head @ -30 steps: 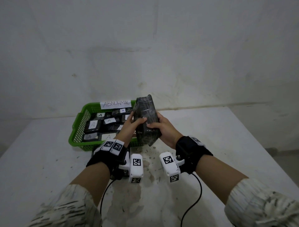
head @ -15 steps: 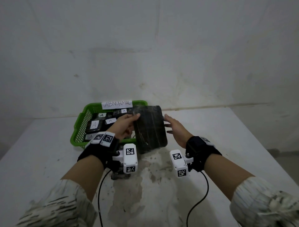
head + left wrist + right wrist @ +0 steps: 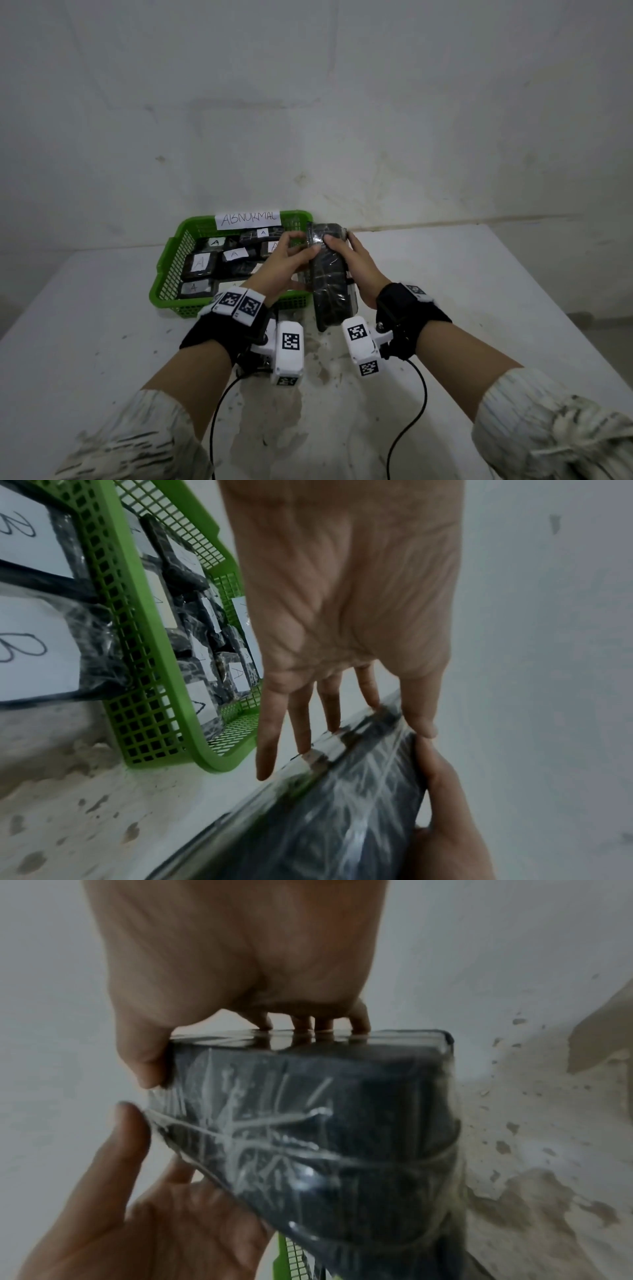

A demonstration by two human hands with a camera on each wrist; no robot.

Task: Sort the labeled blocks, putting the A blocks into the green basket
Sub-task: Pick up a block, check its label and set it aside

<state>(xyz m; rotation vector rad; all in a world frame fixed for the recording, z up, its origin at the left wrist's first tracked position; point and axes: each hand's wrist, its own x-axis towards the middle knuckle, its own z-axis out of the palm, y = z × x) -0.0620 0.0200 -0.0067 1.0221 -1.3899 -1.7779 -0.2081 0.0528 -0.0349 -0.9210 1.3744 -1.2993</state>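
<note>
Both hands hold a plastic-wrapped black block on edge just right of the green basket: right hand fingers clasping its far end, left hand fingers straight, steadying, apparently to find its label.

both forearms reach forward side by side, black bands on the wrists. the right hand grips a wrapped black block from its right side, thumb curled over the top edge, fingers behind. the left hand meets it from the left, fingers nearly straight, tips touching the wrap.
</note>
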